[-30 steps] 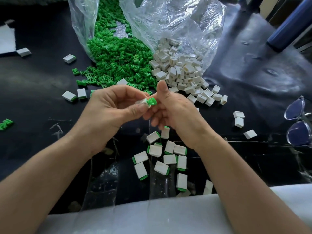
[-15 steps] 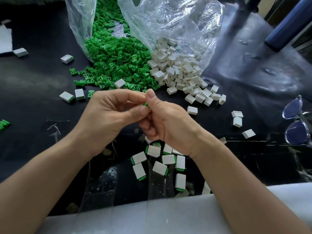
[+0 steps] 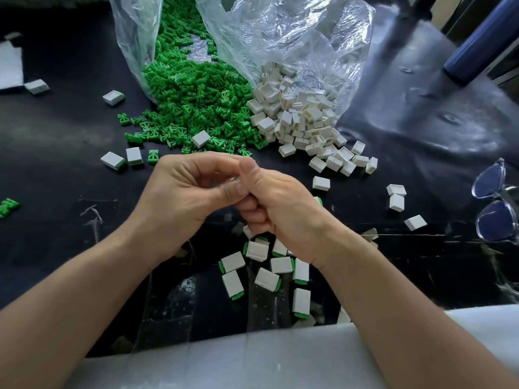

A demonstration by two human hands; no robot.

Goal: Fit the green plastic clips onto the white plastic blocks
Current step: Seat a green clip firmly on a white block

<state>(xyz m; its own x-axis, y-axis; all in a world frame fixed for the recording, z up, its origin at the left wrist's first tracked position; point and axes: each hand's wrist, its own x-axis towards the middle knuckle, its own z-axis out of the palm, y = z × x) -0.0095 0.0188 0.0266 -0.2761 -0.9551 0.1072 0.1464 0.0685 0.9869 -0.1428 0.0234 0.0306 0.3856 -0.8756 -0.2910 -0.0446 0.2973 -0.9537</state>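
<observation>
Both hands meet: my left hand (image 3: pixel 179 197) and right hand (image 3: pixel 280 204) curl tight, pinching white block (image 3: pixel 234 180), barely visible, likely squeezing green clip home; clip hidden. Finished blocks (image 3: pixel 281 264) lie near; clip pile (image 3: pixel 196 108), block pile (image 3: pixel 295 119) far, reachable.

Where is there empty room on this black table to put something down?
Bare table lies on the left, between the left forearm and the stray green clip. More lies on the right, between the white block pile and the glasses. It is crowded at the green clip pile and the finished blocks.
</observation>
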